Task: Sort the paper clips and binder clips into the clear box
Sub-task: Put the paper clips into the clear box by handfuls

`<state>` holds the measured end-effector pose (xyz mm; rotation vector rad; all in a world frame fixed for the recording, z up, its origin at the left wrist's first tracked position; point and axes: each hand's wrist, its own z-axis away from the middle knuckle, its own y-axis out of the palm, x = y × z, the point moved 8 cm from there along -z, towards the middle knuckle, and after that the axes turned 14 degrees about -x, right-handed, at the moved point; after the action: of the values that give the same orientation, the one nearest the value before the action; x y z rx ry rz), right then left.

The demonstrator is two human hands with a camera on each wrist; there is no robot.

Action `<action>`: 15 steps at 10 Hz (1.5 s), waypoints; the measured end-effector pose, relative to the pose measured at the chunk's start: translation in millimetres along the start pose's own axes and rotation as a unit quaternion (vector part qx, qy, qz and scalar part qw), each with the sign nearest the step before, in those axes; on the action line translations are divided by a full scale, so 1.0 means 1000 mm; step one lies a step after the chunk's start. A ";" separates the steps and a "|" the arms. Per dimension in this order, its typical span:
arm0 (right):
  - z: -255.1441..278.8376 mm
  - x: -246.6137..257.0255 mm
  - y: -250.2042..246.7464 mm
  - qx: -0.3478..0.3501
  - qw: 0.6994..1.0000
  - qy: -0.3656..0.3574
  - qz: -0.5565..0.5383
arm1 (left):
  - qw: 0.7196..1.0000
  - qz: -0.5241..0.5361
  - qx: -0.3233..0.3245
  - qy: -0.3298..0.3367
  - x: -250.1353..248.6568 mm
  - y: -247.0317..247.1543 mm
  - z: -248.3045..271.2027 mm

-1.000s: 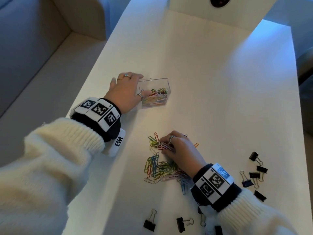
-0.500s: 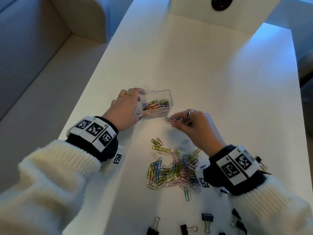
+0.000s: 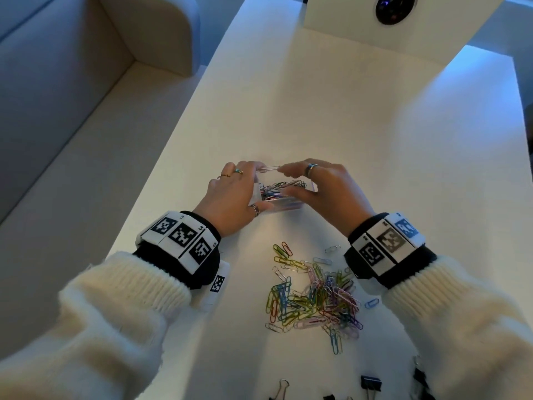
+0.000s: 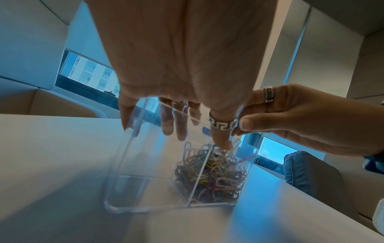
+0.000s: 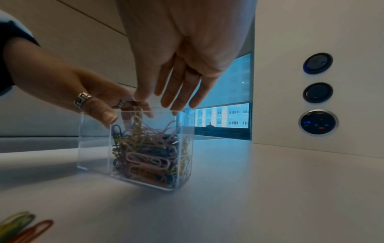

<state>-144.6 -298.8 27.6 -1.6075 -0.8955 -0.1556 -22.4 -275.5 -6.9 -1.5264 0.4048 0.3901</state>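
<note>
We hold the clear box [image 3: 284,204] on the white table [image 3: 375,168] with our left hand [image 3: 230,197], fingers and thumb curled around its left end. Our right hand [image 3: 323,192] hovers over its right compartment, fingers loosely spread, holding nothing. Coloured paper clips [image 5: 145,151] fill that compartment beneath our fingertips; loose paper clips [image 3: 314,295] lie behind our wrists, black binder clips [image 3: 370,382] nearer us.

Binder clips [image 3: 371,383]: I see only a few, cut off by the near edge of the head view. Clear box [image 3: 271,168]: my left hand [image 3: 230,197] hides its left part and my right hand [image 3: 326,192] its right wall there. Loose paper clips [image 5: 18,225]: a blurred corner only in the right wrist view. Whether my right fingers [image 5: 176,98] touch the box rim I cannot tell.
</note>
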 end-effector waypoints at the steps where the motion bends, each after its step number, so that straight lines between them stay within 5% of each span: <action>1: 0.005 0.001 -0.005 -0.011 0.998 -0.043 0.048 | 1.000 -0.005 0.002 0.005 0.000 0.001 0.000; 2: 0.014 0.001 0.012 0.078 0.981 -0.088 0.152 | 1.000 -0.004 0.000 0.006 -0.001 0.001 0.001; 4: 0.010 -0.001 -0.001 0.029 0.971 -0.108 0.213 | 1.000 -0.004 0.002 0.006 0.000 0.002 0.001; 5: 0.013 0.000 0.010 0.077 0.958 -0.127 0.244 | 1.000 0.000 0.001 0.007 0.000 0.002 0.001; 6: 0.014 0.001 0.018 0.104 0.966 -0.102 0.214 | 1.000 -0.005 -0.001 0.009 0.000 0.001 0.002; 7: 0.008 0.004 0.008 0.046 0.983 -0.058 0.168 | 1.000 -0.009 -0.001 0.010 0.000 0.002 0.001; 9: 0.014 0.007 0.025 0.086 0.976 -0.070 0.186 | 1.000 -0.004 -0.005 0.009 0.001 0.002 0.001; 10: 0.009 0.000 0.005 0.019 0.989 -0.022 0.146 | 1.000 -0.006 -0.003 0.013 0.001 0.003 0.001; 12: 0.016 -0.001 0.018 0.075 0.966 -0.073 0.235 | 1.000 -0.009 -0.009 0.017 0.001 0.002 0.001; 13: 0.012 -0.004 0.003 0.010 0.987 -0.018 0.159 | 1.000 -0.012 -0.008 0.019 0.001 0.003 0.001; 15: 0.020 0.005 0.029 0.093 0.970 -0.049 0.220 | 1.000 -0.008 -0.010 0.016 0.002 0.003 -0.001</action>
<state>-130.6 -277.7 2.5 -1.6066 -0.5877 0.3134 -22.6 -276.2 -10.3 -1.5568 0.4137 0.3592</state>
